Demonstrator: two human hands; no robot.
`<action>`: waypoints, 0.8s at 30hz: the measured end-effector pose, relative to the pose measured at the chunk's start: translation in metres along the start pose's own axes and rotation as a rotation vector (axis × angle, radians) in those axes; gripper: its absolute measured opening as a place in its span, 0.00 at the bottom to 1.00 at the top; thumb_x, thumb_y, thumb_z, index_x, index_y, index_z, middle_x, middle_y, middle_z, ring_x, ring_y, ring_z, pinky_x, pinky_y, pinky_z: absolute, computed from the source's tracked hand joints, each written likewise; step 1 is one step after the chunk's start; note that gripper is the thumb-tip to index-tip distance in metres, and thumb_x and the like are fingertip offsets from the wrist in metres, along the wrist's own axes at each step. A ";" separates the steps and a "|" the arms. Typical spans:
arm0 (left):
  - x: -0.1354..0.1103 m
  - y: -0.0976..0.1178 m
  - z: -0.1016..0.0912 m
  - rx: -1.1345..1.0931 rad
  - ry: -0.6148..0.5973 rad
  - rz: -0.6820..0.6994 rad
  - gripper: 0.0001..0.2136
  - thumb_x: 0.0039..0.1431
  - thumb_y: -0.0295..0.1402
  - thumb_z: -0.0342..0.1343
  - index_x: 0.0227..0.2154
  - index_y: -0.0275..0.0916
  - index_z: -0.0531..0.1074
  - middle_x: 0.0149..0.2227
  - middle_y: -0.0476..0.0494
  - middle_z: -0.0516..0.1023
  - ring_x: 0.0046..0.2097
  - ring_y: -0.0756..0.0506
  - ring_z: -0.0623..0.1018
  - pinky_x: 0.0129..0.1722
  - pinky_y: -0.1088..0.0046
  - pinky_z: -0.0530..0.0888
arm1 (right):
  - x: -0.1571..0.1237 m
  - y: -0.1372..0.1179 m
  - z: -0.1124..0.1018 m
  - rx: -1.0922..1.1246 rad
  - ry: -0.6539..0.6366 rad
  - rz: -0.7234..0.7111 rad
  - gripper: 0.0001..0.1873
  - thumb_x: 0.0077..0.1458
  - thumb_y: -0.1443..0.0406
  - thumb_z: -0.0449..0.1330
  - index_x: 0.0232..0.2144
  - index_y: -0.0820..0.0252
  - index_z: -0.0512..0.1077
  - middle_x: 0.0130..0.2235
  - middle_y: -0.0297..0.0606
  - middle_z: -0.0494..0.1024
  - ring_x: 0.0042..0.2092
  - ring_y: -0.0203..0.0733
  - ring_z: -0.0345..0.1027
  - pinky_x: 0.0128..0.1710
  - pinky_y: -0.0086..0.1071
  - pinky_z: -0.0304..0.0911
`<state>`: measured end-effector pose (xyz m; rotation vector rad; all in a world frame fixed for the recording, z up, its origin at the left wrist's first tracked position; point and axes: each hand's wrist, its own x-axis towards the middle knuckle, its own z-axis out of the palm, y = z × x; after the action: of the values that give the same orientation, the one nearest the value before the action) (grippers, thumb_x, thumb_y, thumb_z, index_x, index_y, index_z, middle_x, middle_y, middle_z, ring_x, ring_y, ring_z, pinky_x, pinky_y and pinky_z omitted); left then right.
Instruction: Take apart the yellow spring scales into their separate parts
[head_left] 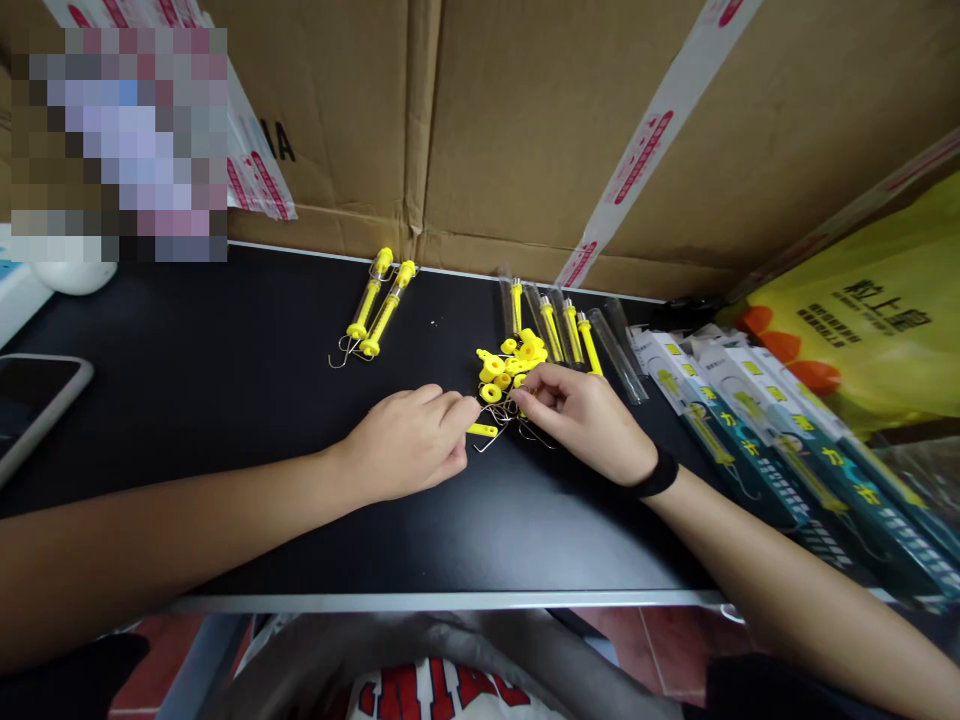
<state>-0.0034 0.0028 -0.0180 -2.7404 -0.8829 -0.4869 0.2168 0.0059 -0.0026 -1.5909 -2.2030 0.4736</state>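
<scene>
My left hand [420, 440] is closed, its thumb and fingers pinched around a yellow plastic rod [484, 430] with a hole near its end. My right hand [589, 415], a black band at its wrist, reaches with curled fingertips into a small pile of metal wire hooks [491, 412]. Whether those fingers grip a hook is hard to make out. Just behind the hooks lie loose yellow caps [491, 367] and rings. Farther left rest two assembled spring scales [386, 310] with hooks at their lower ends.
Clear plastic tubes [619, 355] and several yellow spring inserts [570, 330] lie behind my right hand. Packaged spring scales [780, 430] and a yellow bag [870, 300] fill the right side. A phone [41, 405] lies at far left. Cardboard [562, 130] walls the back.
</scene>
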 end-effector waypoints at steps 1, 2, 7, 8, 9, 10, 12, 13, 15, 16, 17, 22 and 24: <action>0.000 0.000 0.000 0.004 0.000 0.008 0.03 0.56 0.27 0.45 0.30 0.37 0.64 0.28 0.48 0.69 0.32 0.47 0.69 0.29 0.70 0.65 | 0.000 -0.001 0.000 -0.017 0.004 0.001 0.11 0.56 0.59 0.54 0.27 0.59 0.67 0.20 0.29 0.65 0.22 0.32 0.55 0.24 0.27 0.49; 0.000 0.000 0.000 0.007 -0.003 0.017 0.03 0.57 0.28 0.45 0.30 0.37 0.64 0.28 0.48 0.69 0.32 0.46 0.69 0.29 0.70 0.65 | 0.000 -0.001 -0.001 -0.038 0.013 0.005 0.11 0.56 0.59 0.54 0.27 0.59 0.67 0.19 0.29 0.64 0.22 0.32 0.56 0.24 0.27 0.49; 0.000 -0.001 -0.002 0.027 -0.028 0.043 0.06 0.60 0.28 0.44 0.33 0.38 0.66 0.28 0.48 0.69 0.33 0.47 0.69 0.29 0.70 0.64 | -0.001 -0.006 -0.002 -0.169 0.136 0.031 0.09 0.55 0.59 0.55 0.35 0.59 0.68 0.19 0.27 0.63 0.21 0.32 0.56 0.24 0.27 0.49; -0.001 -0.001 -0.002 0.028 -0.026 0.046 0.07 0.61 0.28 0.44 0.34 0.38 0.67 0.28 0.49 0.69 0.32 0.47 0.69 0.29 0.70 0.64 | -0.003 -0.007 -0.002 -0.161 0.149 0.015 0.10 0.55 0.59 0.55 0.36 0.59 0.67 0.19 0.27 0.62 0.21 0.32 0.56 0.24 0.27 0.49; -0.001 -0.001 -0.002 0.028 -0.021 0.048 0.07 0.61 0.28 0.44 0.36 0.38 0.68 0.28 0.49 0.69 0.32 0.47 0.69 0.29 0.71 0.63 | -0.005 -0.009 -0.002 -0.136 0.149 -0.013 0.10 0.56 0.59 0.54 0.36 0.59 0.67 0.19 0.27 0.63 0.21 0.32 0.56 0.24 0.27 0.49; -0.001 -0.001 -0.002 0.029 -0.014 0.050 0.08 0.62 0.28 0.44 0.37 0.39 0.68 0.28 0.49 0.69 0.32 0.47 0.69 0.29 0.71 0.63 | -0.007 -0.011 -0.002 -0.100 0.135 -0.049 0.10 0.57 0.60 0.52 0.35 0.59 0.68 0.19 0.27 0.63 0.21 0.31 0.56 0.24 0.26 0.50; -0.001 -0.001 -0.001 0.031 0.002 0.056 0.08 0.62 0.29 0.44 0.39 0.39 0.68 0.29 0.49 0.70 0.33 0.47 0.69 0.29 0.71 0.63 | -0.012 -0.016 -0.001 -0.032 0.078 -0.131 0.11 0.59 0.59 0.51 0.33 0.60 0.69 0.21 0.29 0.66 0.22 0.31 0.57 0.26 0.26 0.51; -0.001 -0.001 0.000 0.031 0.010 0.060 0.08 0.62 0.29 0.44 0.39 0.39 0.68 0.29 0.49 0.70 0.33 0.47 0.69 0.29 0.71 0.64 | -0.014 -0.019 0.000 -0.014 0.039 -0.165 0.12 0.59 0.59 0.51 0.31 0.60 0.70 0.22 0.30 0.67 0.23 0.31 0.58 0.26 0.26 0.51; -0.002 -0.001 0.000 0.032 0.020 0.066 0.08 0.62 0.29 0.44 0.40 0.39 0.69 0.30 0.49 0.70 0.33 0.47 0.69 0.29 0.71 0.64 | -0.018 -0.023 0.002 0.015 -0.031 -0.195 0.13 0.58 0.58 0.53 0.29 0.60 0.70 0.22 0.29 0.66 0.23 0.30 0.56 0.26 0.26 0.50; -0.002 -0.001 0.001 0.032 0.023 0.067 0.09 0.63 0.30 0.44 0.40 0.39 0.69 0.30 0.49 0.70 0.33 0.47 0.69 0.29 0.71 0.64 | -0.019 -0.024 0.004 0.043 -0.060 -0.193 0.13 0.58 0.58 0.53 0.28 0.60 0.70 0.21 0.29 0.65 0.23 0.30 0.55 0.25 0.26 0.49; -0.001 -0.002 0.001 0.030 0.023 0.068 0.09 0.63 0.30 0.44 0.40 0.39 0.69 0.29 0.49 0.70 0.33 0.47 0.69 0.29 0.71 0.64 | -0.020 -0.025 0.006 0.086 -0.083 -0.182 0.13 0.58 0.58 0.53 0.27 0.60 0.69 0.20 0.28 0.63 0.22 0.29 0.53 0.24 0.26 0.49; 0.000 -0.003 0.001 -0.100 0.021 0.034 0.12 0.64 0.30 0.42 0.47 0.38 0.66 0.36 0.47 0.72 0.38 0.48 0.71 0.38 0.72 0.68 | -0.019 -0.024 0.009 0.473 -0.152 -0.101 0.12 0.58 0.60 0.53 0.27 0.61 0.65 0.22 0.28 0.62 0.24 0.29 0.52 0.24 0.25 0.50; 0.001 -0.004 0.000 -0.193 0.031 0.003 0.14 0.63 0.30 0.43 0.51 0.38 0.62 0.42 0.45 0.72 0.43 0.47 0.71 0.43 0.71 0.69 | -0.017 -0.024 0.008 0.629 -0.166 -0.065 0.12 0.59 0.60 0.52 0.26 0.60 0.64 0.21 0.27 0.61 0.23 0.29 0.52 0.23 0.25 0.51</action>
<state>-0.0052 0.0060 -0.0173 -2.8965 -0.8659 -0.6439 0.1983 -0.0179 0.0002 -1.1659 -1.9252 1.1754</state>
